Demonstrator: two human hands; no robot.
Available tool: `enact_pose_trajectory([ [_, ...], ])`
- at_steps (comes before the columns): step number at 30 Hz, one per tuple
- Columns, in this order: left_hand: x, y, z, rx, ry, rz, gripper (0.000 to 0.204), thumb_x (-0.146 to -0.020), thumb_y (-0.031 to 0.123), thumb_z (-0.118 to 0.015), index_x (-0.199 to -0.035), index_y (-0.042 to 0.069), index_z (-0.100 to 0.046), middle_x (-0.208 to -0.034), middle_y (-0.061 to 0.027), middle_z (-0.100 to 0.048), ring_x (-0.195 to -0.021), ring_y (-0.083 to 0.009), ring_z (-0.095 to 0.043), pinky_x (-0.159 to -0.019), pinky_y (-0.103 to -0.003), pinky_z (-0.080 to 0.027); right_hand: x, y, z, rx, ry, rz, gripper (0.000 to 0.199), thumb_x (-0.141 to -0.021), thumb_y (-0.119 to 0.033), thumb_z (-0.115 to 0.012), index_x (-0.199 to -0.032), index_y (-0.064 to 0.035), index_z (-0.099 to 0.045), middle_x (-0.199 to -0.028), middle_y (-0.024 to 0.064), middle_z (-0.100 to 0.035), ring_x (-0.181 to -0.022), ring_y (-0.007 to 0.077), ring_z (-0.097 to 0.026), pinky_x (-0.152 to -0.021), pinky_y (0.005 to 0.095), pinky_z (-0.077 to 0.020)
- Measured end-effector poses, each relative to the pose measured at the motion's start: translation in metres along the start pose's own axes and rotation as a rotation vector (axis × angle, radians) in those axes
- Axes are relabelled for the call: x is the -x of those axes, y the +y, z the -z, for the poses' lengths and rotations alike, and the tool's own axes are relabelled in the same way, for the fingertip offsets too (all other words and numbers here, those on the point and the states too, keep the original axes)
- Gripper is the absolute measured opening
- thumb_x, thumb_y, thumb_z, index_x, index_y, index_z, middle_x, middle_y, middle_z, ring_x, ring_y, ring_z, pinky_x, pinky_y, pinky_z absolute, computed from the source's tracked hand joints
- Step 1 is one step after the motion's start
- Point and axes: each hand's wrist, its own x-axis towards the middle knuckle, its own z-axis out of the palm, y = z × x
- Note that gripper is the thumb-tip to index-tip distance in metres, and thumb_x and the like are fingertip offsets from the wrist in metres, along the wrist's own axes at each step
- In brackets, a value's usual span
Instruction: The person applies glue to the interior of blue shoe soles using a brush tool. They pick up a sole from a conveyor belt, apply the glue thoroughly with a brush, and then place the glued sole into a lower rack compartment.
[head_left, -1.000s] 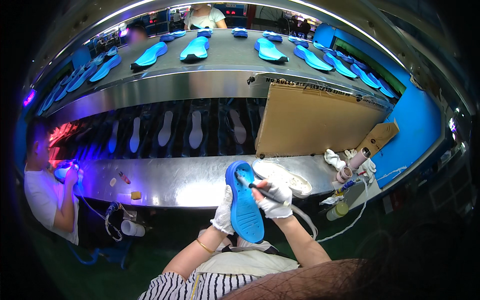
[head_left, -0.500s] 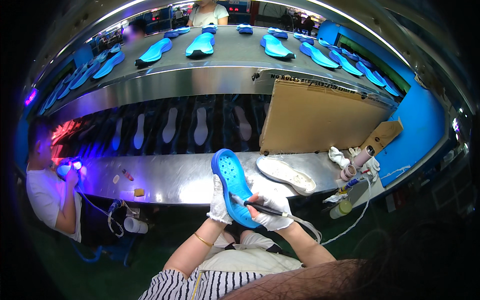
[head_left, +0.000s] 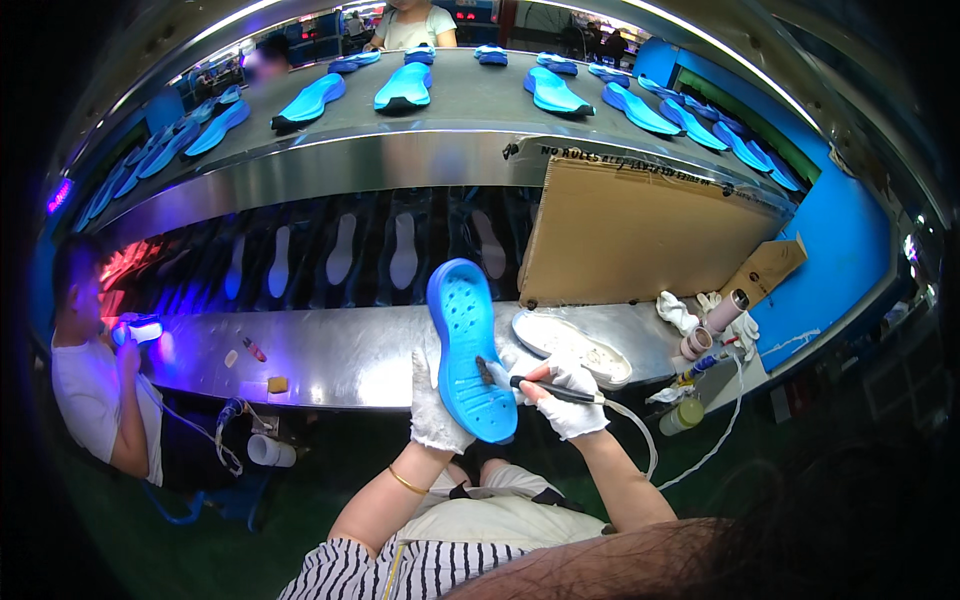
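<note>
A blue shoe sole (head_left: 462,345) with a row of holes in its toe half stands tilted in front of me. My left hand (head_left: 437,408), in a white glove with bare fingertips, is closed on its left edge. In my right hand (head_left: 566,392), gloved the same way, I grip a black-handled brush (head_left: 545,388) with a pale hose running from its end. The brush's dark bristles touch the sole's inner face near its right rim. Behind my right hand a white shoe sole (head_left: 575,348) lies on the metal bench.
The steel bench (head_left: 345,355) carries a yellow block (head_left: 278,384). A cardboard sheet (head_left: 640,235) leans at its back. Bottles and rolls (head_left: 715,325) crowd the right end. Blue soles (head_left: 405,87) lie on the conveyor above. A person (head_left: 105,400) holding a glowing lamp sits at left.
The blue sole has risen and turned more upright, its inner face more toward me. The brush has moved up and right along the sole with my right hand.
</note>
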Motion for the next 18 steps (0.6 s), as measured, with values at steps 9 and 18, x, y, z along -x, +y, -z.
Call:
enact_pose_trajectory([
  [9,-0.005,0.001,0.004,-0.066,-0.025,0.004,0.090,-0.077,0.074,-0.033,-0.132,0.003,-0.033,-0.125,-0.0220,-0.044,-0.113,-0.0358,-0.046,-0.099,-0.048,-0.035,0.021,0.004,-0.023,-0.103,-0.114,-0.061,0.009,-0.077,0.005,-0.061,-0.084,-0.0001,-0.057,-0.082,0.0097,-0.060,-0.070,0.0125,-0.059,-0.065,0.0246,-0.0480],
  [18,-0.010,0.012,0.002,0.076,-0.186,-0.052,0.076,-0.083,0.060,-0.042,-0.130,0.001,-0.036,-0.127,-0.0162,-0.046,-0.114,-0.0314,-0.047,-0.101,-0.046,-0.033,0.020,0.004,-0.020,-0.199,-0.247,-0.176,0.010,-0.077,0.004,-0.063,-0.086,0.0004,-0.060,-0.085,0.0092,-0.062,-0.072,0.0121,-0.059,-0.067,0.0236,-0.0476],
])
